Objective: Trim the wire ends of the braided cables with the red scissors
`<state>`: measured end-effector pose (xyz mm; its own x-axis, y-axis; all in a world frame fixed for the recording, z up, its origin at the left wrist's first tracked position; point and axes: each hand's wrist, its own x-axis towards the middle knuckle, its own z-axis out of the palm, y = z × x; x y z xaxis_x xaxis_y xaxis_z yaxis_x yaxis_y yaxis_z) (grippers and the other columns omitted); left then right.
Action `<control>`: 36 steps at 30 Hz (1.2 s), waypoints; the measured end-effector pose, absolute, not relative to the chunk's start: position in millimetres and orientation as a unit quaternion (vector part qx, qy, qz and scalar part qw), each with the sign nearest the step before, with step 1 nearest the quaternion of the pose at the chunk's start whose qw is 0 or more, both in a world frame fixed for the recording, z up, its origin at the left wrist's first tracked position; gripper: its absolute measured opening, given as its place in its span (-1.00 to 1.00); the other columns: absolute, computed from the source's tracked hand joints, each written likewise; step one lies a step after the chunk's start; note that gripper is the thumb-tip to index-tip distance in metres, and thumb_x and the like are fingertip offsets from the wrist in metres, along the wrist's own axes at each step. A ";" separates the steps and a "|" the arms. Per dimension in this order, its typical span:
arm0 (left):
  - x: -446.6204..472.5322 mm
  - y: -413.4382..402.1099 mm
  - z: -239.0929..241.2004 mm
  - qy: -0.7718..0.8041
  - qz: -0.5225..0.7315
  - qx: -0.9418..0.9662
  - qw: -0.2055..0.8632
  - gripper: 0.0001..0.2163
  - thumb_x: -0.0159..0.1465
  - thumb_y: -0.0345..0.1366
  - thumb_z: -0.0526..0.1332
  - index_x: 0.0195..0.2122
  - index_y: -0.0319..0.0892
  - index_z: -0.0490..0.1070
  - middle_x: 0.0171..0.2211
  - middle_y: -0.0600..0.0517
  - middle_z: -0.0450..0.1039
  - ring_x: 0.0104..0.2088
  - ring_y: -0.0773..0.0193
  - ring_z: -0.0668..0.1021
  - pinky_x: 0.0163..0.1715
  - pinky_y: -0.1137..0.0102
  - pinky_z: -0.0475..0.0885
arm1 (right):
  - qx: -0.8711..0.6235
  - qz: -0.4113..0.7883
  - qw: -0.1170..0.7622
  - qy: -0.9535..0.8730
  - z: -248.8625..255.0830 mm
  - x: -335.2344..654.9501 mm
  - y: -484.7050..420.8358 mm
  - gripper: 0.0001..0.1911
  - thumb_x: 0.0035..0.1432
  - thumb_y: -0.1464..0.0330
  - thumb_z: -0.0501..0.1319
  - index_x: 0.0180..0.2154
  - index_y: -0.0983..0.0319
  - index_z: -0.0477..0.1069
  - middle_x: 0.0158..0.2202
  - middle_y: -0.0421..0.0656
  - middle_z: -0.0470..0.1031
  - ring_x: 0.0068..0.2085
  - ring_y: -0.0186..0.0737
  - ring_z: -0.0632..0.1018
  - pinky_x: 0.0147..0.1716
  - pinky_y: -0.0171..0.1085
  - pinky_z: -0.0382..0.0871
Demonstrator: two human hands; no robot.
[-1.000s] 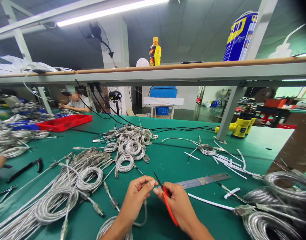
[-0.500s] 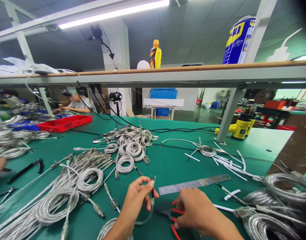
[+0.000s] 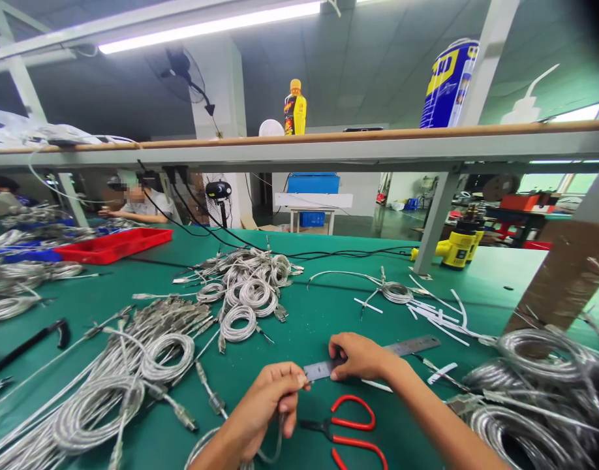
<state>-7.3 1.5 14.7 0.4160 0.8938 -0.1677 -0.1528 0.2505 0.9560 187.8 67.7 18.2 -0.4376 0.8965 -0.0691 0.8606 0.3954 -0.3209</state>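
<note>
My left hand (image 3: 265, 408) is closed around the stripped end of a clear-jacketed cable (image 3: 278, 438), which hangs in a bend below my fingers. The fingertips hide most of the cable's tip. My right hand (image 3: 365, 359) grips a steel ruler (image 3: 417, 344) across its width, thumb on the near edge and fingers over the far one. The ruler lies flat, its left end close to my left fingertips. Just below my right hand, red-handled scissors (image 3: 353, 424) rest on the green table (image 3: 323, 307), untouched.
Coiled cables (image 3: 250, 294) are heaped left and ahead, with more coils (image 3: 524, 418) at right. White tube pieces (image 3: 441, 320) lie beyond the ruler. Black-handled pliers (image 3: 30, 343) and a red tray (image 3: 113, 247) sit left. A shelf post (image 3: 434, 225) stands right. A co-worker (image 3: 145, 202) sits beyond.
My right hand has let go of the scissors, leaving them on the table, and now holds the ruler. My left hand has lowered the upright cable end towards the ruler's left end.
</note>
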 end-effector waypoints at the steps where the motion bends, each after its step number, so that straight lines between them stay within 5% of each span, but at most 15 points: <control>1: -7.6 1.4 16.9 0.386 0.363 0.488 0.694 -0.86 0.03 -0.24 0.12 -0.55 -0.21 0.27 -0.83 0.29 -0.07 -0.84 0.54 0.06 -0.79 0.58 -0.04 | -0.523 0.164 0.050 -0.835 18.1 187.5 71.0 -0.70 -0.36 0.27 0.31 -0.45 0.19 0.38 -0.46 -0.23 0.38 -0.43 -0.29 0.37 -0.57 -0.43 0.07; 7: -16.0 8.5 26.7 0.421 0.350 0.611 0.572 -0.84 0.02 -0.25 0.14 -0.57 -0.26 0.33 -0.81 0.27 -0.07 -0.77 0.54 -0.04 -0.77 0.54 -0.18 | -0.527 0.171 0.083 -0.828 19.1 184.7 72.5 -0.77 -0.35 0.38 0.30 -0.48 0.21 0.39 -0.51 -0.27 0.37 -0.48 -0.34 0.35 -0.61 -0.43 0.02; 12: -24.1 15.1 25.2 0.452 0.338 0.609 0.557 -0.85 0.01 -0.29 0.10 -0.59 -0.25 0.35 -0.82 0.27 -0.06 -0.78 0.53 -0.05 -0.77 0.52 -0.20 | -0.526 0.180 0.139 -0.819 9.0 178.7 59.6 -0.83 -0.11 0.26 0.17 -0.47 0.23 0.41 -0.51 -0.24 0.40 -0.50 -0.37 0.37 -0.61 -0.44 0.03; 16: -24.5 16.6 22.7 0.457 0.335 0.588 0.577 -0.85 0.02 -0.29 0.08 -0.60 -0.23 0.33 -0.86 0.29 -0.13 -0.79 0.51 -0.09 -0.79 0.51 -0.22 | -0.587 0.085 0.214 -0.776 -1.6 162.3 48.6 -0.51 0.12 0.20 -0.11 -0.70 0.27 0.32 -0.68 -0.21 0.32 -0.60 -0.38 0.30 -0.62 -0.38 -0.06; 19: -22.1 16.7 21.4 0.455 0.334 0.591 0.576 -0.85 0.02 -0.29 0.08 -0.60 -0.23 0.33 -0.86 0.29 -0.12 -0.79 0.51 -0.08 -0.78 0.51 -0.23 | -0.615 0.029 0.256 -0.745 -2.3 151.2 44.1 -0.46 0.16 0.22 -0.19 -0.71 0.27 0.29 -0.65 -0.19 0.32 -0.57 -0.37 0.29 -0.58 -0.36 -0.08; 26: -18.3 14.5 22.1 0.448 0.324 0.591 0.587 -0.84 0.04 -0.27 0.08 -0.58 -0.23 0.33 -0.86 0.29 -0.12 -0.79 0.51 -0.08 -0.78 0.51 -0.22 | -0.593 -0.074 0.323 -0.734 6.5 147.8 41.2 -0.52 0.13 0.29 -0.09 -0.74 0.26 0.29 -0.70 -0.24 0.27 -0.58 -0.42 0.29 -0.55 -0.38 -0.06; 36: -16.1 11.5 21.7 0.464 0.316 0.600 0.570 -0.83 0.03 -0.26 0.10 -0.58 -0.24 0.34 -0.83 0.27 -0.09 -0.76 0.51 -0.06 -0.75 0.51 -0.21 | -0.561 -0.052 0.336 -0.755 5.7 150.1 42.3 -0.51 0.14 0.29 -0.11 -0.73 0.26 0.32 -0.70 -0.24 0.28 -0.59 -0.43 0.29 -0.56 -0.38 -0.05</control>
<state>-16.1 11.5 21.7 0.3693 0.9173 -0.1492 0.1963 0.0799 0.9773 150.1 42.3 5.7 -0.1440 0.8128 0.5645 0.8819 0.3642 -0.2993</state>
